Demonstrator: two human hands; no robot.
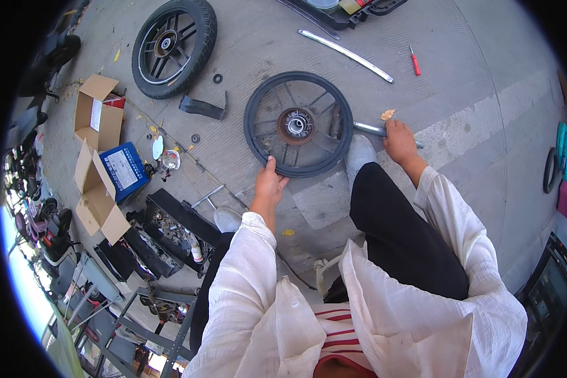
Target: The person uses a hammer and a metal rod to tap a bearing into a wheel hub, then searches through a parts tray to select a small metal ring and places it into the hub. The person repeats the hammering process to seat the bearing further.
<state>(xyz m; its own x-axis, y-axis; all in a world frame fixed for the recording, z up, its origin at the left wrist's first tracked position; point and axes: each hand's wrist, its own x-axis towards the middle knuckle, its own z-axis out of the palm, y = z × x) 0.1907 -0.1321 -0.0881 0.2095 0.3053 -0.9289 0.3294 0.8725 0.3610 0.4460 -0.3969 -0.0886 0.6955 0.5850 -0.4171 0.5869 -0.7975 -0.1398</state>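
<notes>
A black spoked wheel rim [261, 107] without a tyre, with a rusty hub [295, 125] at its middle, is in the centre of the head view. My left hand [268, 189] grips its lower left edge, thumb on top and fingers curled beneath. My right hand [402, 146] is closed round a silver metal bar [368, 128], whose far end reaches the rim's right side; whether it touches is unclear. A dry leaf [387, 114] lies just beyond that hand. My grey shoe [360, 154] is close beside the rim.
Around me lie a tyred wheel [205, 47], rubber strip [201, 108], long metal lever [346, 55], red screwdriver [415, 64], toolbox [343, 19], cardboard boxes [101, 220], blue box [123, 173] and black parts trays [170, 220]. Scooters [47, 223] line the left; a small tyre [550, 169] is right.
</notes>
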